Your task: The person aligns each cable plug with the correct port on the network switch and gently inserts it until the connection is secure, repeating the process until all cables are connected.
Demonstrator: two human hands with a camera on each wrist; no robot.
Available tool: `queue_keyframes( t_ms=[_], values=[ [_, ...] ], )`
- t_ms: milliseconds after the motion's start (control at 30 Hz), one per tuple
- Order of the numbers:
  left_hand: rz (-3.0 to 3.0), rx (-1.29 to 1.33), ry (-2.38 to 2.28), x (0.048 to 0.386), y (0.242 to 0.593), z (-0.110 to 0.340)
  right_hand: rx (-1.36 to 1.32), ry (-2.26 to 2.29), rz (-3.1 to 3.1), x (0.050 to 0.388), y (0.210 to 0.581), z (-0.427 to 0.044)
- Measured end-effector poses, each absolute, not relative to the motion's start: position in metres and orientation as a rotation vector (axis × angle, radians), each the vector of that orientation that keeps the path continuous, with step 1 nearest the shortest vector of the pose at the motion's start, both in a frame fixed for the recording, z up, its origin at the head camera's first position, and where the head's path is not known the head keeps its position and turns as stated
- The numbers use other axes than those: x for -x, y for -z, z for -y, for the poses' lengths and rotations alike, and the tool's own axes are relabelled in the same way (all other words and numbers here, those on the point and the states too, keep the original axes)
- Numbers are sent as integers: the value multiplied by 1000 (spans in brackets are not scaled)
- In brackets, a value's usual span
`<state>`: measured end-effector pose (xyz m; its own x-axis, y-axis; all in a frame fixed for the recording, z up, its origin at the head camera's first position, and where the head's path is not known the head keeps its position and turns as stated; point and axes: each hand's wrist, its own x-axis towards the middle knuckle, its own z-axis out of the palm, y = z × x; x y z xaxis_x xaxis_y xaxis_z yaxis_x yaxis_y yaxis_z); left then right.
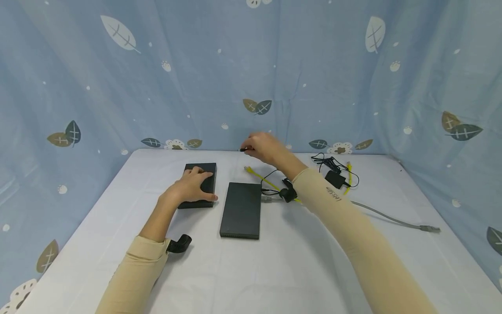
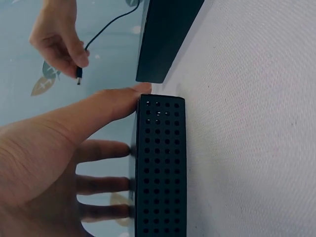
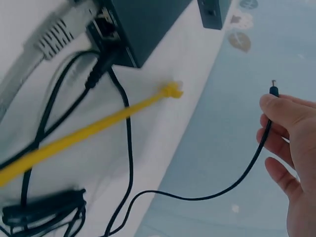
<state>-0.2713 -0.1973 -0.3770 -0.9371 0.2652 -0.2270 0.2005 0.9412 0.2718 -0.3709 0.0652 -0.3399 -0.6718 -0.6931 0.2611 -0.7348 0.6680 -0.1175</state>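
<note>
My left hand (image 1: 191,185) rests on the left black box (image 1: 208,185), a network switch or similar. In the left wrist view its fingers extend over one face of the perforated box (image 2: 162,163), with the thumb at a corner. Beyond the boxes, above the table's back edge, my right hand (image 1: 264,146) pinches a black DC power plug (image 3: 274,91), its metal tip pointing out. A thin black cord (image 3: 197,198) trails from it. A second black box (image 1: 240,211) lies between the hands; a grey network cable (image 3: 52,39) and a black power lead (image 3: 94,76) are plugged into its side.
A yellow network cable (image 1: 256,173) passes behind the right forearm. One black power adapter (image 1: 288,194) lies by the second box, another adapter (image 1: 335,179) farther right. The grey cable's loose connector (image 1: 429,228) lies at far right. A patterned blue curtain (image 1: 219,78) hangs behind.
</note>
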Motion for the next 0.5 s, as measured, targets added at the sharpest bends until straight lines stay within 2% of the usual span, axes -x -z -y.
queue_keyframes(
  t_ms=[300, 500],
  values=[
    [-2844, -355, -349, 270, 376, 197, -1046, -246, 2823, 362, 353, -48],
    [-2843, -474, -373, 272, 378, 196, -1029, -261, 2905, 359, 365, -39]
  ],
)
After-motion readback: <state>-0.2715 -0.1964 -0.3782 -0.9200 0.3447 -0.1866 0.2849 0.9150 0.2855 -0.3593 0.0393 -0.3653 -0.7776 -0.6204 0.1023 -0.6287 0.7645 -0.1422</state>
